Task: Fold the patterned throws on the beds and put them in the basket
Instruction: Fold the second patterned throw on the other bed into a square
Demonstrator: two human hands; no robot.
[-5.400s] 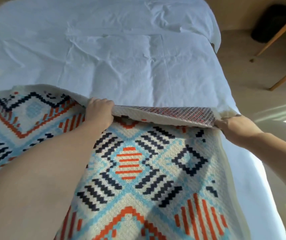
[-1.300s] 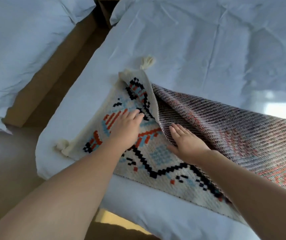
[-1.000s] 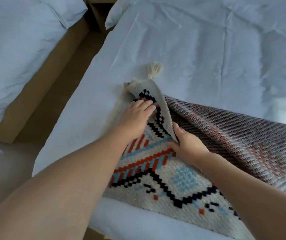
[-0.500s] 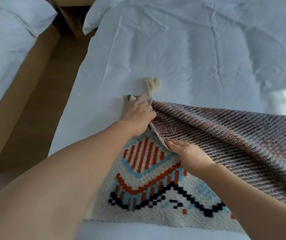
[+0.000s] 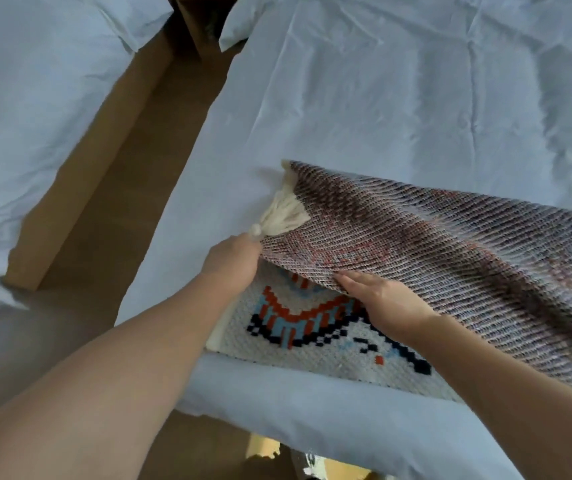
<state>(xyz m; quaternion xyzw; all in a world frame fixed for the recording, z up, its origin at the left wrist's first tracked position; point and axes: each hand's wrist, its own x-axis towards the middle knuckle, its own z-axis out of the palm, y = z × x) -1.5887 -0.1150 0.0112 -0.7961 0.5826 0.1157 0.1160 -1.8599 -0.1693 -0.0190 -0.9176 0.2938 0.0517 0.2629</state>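
A patterned throw (image 5: pixel 433 258) lies across the near end of a white bed (image 5: pixel 398 98). Its far half is turned over toward me, showing the brown striped underside, above the cream face with orange, blue and black shapes (image 5: pixel 312 327). My left hand (image 5: pixel 234 259) grips the folded-over corner, where a cream tassel (image 5: pixel 282 216) lies on the underside. My right hand (image 5: pixel 378 299) holds the front edge of the turned-over layer, its fingers tucked under it. The basket is out of view.
A second white bed (image 5: pixel 35 116) stands to the left, across a narrow strip of wooden floor (image 5: pixel 132 188). A brown nightstand (image 5: pixel 204 26) sits between the bed heads. The near bed edge (image 5: pixel 312 410) runs just below the throw.
My left hand has drawn the folded-over corner nearer to me, and the tassel now lies flipped onto the underside. The right hand has moved along the layer's edge.
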